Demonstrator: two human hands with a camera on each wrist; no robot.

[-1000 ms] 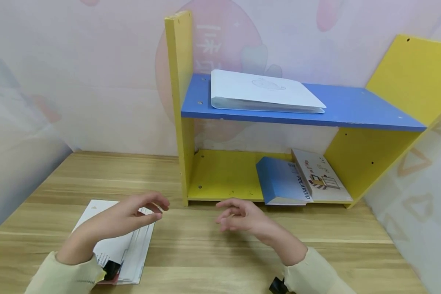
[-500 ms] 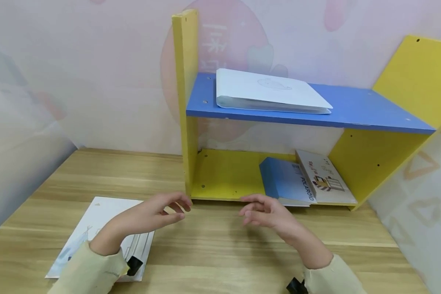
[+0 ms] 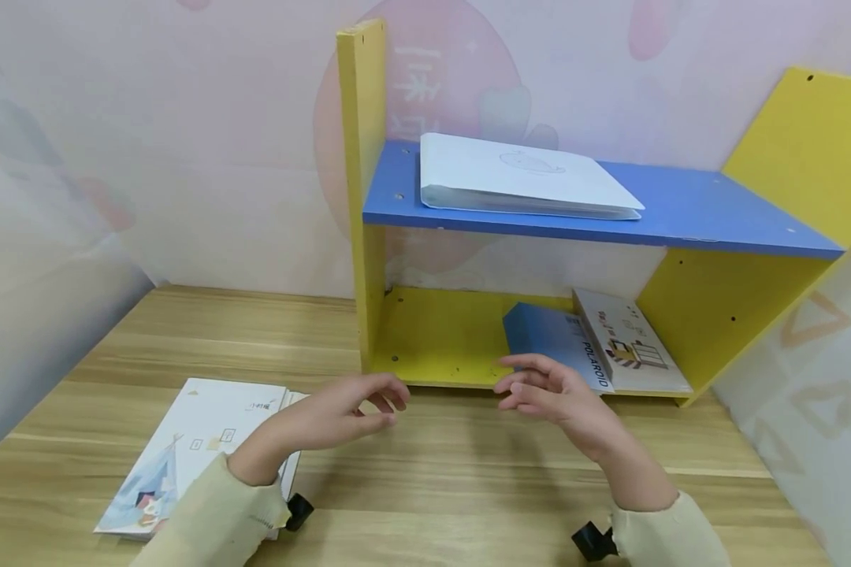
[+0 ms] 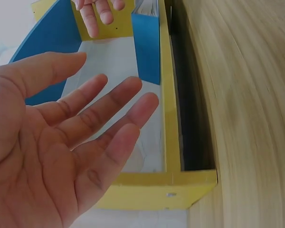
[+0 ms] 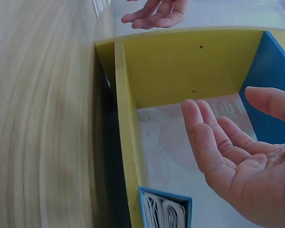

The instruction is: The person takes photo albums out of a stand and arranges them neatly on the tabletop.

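Observation:
My left hand [image 3: 340, 409] hovers over the table in front of the shelf's left upright, fingers loosely bent and holding nothing. In the left wrist view its palm and spread fingers show bare. The right hand [image 3: 556, 398], also holding nothing, is in front of the lower shelf, its fingertips overlapping the blue book marked POLAROID [image 3: 549, 335] in the head view. Beside that book leans a white illustrated book [image 3: 627, 339]. Below and left of my left hand, partly hidden by the sleeve, a white book with a tent picture [image 3: 184, 449] lies on the table.
A yellow and blue shelf [image 3: 603, 234] stands at the back of the wooden table [image 3: 425, 496]. On its blue board lies a thick white album with a whale drawing [image 3: 525, 173]. Pale printed cloth [image 3: 241, 142] hangs behind and at both sides.
Both hands have moved to the right across the view, still holding nothing. More of the white tent book on the table shows from behind the left arm. The view has shifted slightly.

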